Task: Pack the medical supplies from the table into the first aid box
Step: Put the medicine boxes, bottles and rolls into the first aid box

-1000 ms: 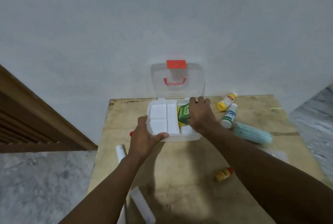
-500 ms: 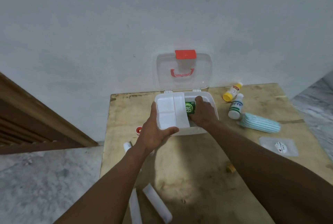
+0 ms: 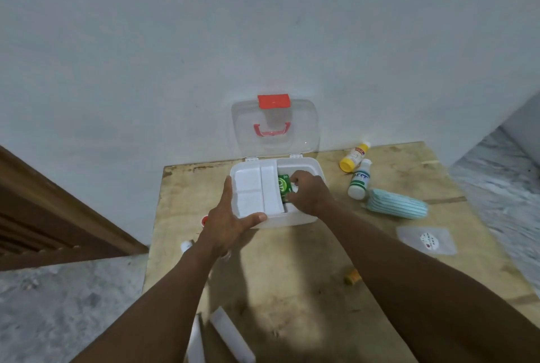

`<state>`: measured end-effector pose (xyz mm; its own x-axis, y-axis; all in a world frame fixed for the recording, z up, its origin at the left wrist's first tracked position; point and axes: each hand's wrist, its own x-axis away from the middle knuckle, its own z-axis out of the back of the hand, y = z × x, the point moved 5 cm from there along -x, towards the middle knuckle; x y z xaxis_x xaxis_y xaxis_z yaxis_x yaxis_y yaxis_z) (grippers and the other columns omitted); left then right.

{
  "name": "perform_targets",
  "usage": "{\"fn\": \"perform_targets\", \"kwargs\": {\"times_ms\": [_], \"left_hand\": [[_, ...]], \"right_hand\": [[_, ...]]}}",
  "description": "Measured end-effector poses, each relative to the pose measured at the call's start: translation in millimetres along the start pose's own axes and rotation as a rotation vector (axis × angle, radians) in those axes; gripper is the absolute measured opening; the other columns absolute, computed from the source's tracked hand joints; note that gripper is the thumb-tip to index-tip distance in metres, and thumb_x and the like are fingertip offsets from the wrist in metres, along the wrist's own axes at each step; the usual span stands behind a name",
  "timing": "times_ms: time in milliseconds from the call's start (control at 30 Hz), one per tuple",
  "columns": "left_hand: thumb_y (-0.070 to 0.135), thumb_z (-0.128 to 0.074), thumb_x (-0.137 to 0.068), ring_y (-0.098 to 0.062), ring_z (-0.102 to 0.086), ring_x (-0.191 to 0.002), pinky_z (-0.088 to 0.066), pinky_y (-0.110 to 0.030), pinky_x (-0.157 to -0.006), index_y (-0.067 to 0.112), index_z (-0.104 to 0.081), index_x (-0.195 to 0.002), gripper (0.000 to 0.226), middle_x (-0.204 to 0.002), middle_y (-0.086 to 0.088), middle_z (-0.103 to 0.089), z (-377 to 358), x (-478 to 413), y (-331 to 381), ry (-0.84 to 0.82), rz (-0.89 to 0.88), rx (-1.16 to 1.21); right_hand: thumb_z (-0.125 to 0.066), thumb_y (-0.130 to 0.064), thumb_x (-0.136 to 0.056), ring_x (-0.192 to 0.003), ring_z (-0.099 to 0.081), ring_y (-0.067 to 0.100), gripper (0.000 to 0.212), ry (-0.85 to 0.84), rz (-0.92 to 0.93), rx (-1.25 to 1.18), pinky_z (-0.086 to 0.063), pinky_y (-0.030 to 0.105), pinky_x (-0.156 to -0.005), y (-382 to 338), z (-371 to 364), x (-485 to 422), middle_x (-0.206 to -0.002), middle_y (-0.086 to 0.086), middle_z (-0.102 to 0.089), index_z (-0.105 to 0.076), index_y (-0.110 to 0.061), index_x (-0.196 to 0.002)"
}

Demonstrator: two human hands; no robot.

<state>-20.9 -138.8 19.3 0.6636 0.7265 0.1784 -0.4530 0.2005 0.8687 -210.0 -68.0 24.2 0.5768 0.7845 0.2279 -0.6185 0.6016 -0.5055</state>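
The white first aid box (image 3: 309,164) stands open at the table's far edge, its clear lid (image 3: 274,128) with a red latch leaning against the wall. A white divided tray (image 3: 254,190) fills the box's left half. My left hand (image 3: 230,222) grips the box's front left corner. My right hand (image 3: 306,196) reaches into the right half, fingers on a green packet (image 3: 284,187) lying inside. Right of the box lie a yellow-capped bottle (image 3: 353,156), a white bottle with a green label (image 3: 360,183) and a folded pale blue cloth (image 3: 394,203).
A clear pouch with a round sticker (image 3: 428,240) lies on the wooden table (image 3: 292,289) at the right. A small yellow item (image 3: 352,276) peeks out beside my right forearm. Two white strips (image 3: 230,336) lie near the front edge. A red-capped item (image 3: 204,220) sits left of the box.
The green packet went from tilted above the box to lying down inside its right half, with my right hand still on it. My left hand kept its hold on the box.
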Motion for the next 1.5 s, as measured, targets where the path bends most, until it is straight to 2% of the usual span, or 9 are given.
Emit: {"fn": "perform_targets", "kwargs": {"times_ms": [100, 300, 367, 500, 667, 767, 933, 1167, 1500], "left_hand": [[0.066, -0.073, -0.063, -0.02, -0.055, -0.117, -0.049, -0.045, -0.094, 0.046, -0.019, -0.144, 0.099, -0.132, 0.016, -0.054, 1.5, 0.2, 1.7, 0.003, 0.02, -0.034], [0.042, -0.078, -0.074, -0.012, -0.045, -0.116, -0.04, -0.026, -0.082, 0.049, -0.026, -0.132, 0.079, -0.119, 0.028, -0.047, -6.6, 1.9, 10.1, -0.01, 0.039, -0.058], [0.038, -0.08, -0.075, -0.01, -0.041, -0.116, -0.036, -0.025, -0.086, 0.036, -0.025, -0.143, 0.087, -0.122, 0.023, -0.043, -5.5, 0.9, 14.4, 0.0, 0.057, -0.046], [0.063, -0.071, -0.048, -0.02, -0.047, -0.117, -0.043, -0.034, -0.087, 0.022, -0.024, -0.148, 0.117, -0.135, 0.003, -0.049, -8.2, 6.8, 18.0, 0.026, 0.08, -0.079], [0.057, -0.077, -0.057, -0.032, -0.048, -0.123, -0.05, -0.053, -0.091, 0.028, -0.015, -0.15, 0.116, -0.142, -0.006, -0.045, -9.8, 11.7, 10.0, 0.043, 0.132, -0.097], [0.038, -0.081, -0.076, -0.036, -0.047, -0.124, -0.05, -0.053, -0.093, 0.026, -0.011, -0.152, 0.103, -0.143, -0.011, -0.043, -9.1, 7.4, 5.2, 0.033, 0.168, -0.089], [0.027, -0.075, -0.083, -0.028, -0.047, -0.115, -0.051, -0.049, -0.092, 0.022, -0.015, -0.151, 0.091, -0.131, -0.004, -0.043, -11.6, 1.7, 2.9, 0.049, 0.181, -0.087], [0.033, -0.075, -0.084, -0.033, -0.049, -0.116, -0.057, -0.052, -0.078, 0.031, -0.014, -0.15, 0.09, -0.137, -0.006, -0.042, -10.0, -3.1, -0.4, 0.023, 0.256, -0.079], [0.031, -0.074, -0.084, -0.032, -0.049, -0.112, -0.057, -0.051, -0.075, 0.026, -0.016, -0.149, 0.087, -0.138, -0.008, -0.043, -10.9, -0.9, 3.2, 0.033, 0.254, -0.073]], "right_hand": [[-0.06, -0.016, -0.089, -0.111, -0.06, 0.029, 0.033, 0.083, 0.033, -0.082, -0.048, 0.034, -0.092, 10.7, 17.9, 5.9, -0.117, 0.011, -0.067, -0.061, -0.01, -0.121], [-0.055, -0.008, -0.089, -0.1, -0.063, 0.032, 0.021, 0.32, 0.122, -0.176, -0.048, 0.039, -0.089, 35.6, 63.0, 26.7, -0.105, 0.015, -0.07, -0.066, -0.002, -0.106], [-0.053, -0.006, -0.09, -0.097, -0.062, 0.032, 0.02, 0.335, 0.117, -0.16, -0.048, 0.038, -0.086, 47.9, 69.4, 36.4, -0.104, 0.016, -0.068, -0.066, -0.001, -0.104], [-0.056, -0.008, -0.089, -0.1, -0.06, 0.037, 0.025, 0.294, 0.062, -0.029, -0.044, 0.034, -0.081, 95.4, 73.7, 69.7, -0.109, 0.02, -0.065, -0.065, -0.002, -0.111], [-0.054, -0.01, -0.086, -0.116, -0.052, 0.037, 0.036, 0.144, -0.125, 0.275, -0.045, 0.041, -0.095, 163.7, 74.4, 108.6, -0.121, 0.017, -0.056, -0.057, -0.009, -0.122], [-0.057, -0.012, -0.087, -0.124, -0.044, 0.035, 0.05, 0.039, -0.206, 0.35, -0.044, 0.045, -0.098, 195.6, 74.2, 124.7, -0.133, 0.013, -0.047, -0.046, -0.013, -0.136], [-0.061, -0.009, -0.085, -0.125, -0.041, 0.034, 0.067, -0.044, -0.252, 0.475, -0.044, 0.046, -0.096, 226.2, 82.6, 128.9, -0.139, 0.009, -0.041, -0.033, -0.017, -0.145], [-0.063, -0.007, -0.083, -0.123, -0.043, 0.036, 0.064, -0.107, -0.285, 0.484, -0.045, 0.044, -0.097, 244.0, 81.5, 123.6, -0.136, 0.012, -0.044, -0.035, -0.013, -0.141], [-0.069, -0.016, -0.085, -0.119, -0.043, 0.032, 0.054, -0.066, -0.3, 0.598, -0.048, 0.042, -0.09, 240.5, 76.6, 122.3, -0.129, 0.012, -0.039, -0.043, -0.012, -0.132]]}}
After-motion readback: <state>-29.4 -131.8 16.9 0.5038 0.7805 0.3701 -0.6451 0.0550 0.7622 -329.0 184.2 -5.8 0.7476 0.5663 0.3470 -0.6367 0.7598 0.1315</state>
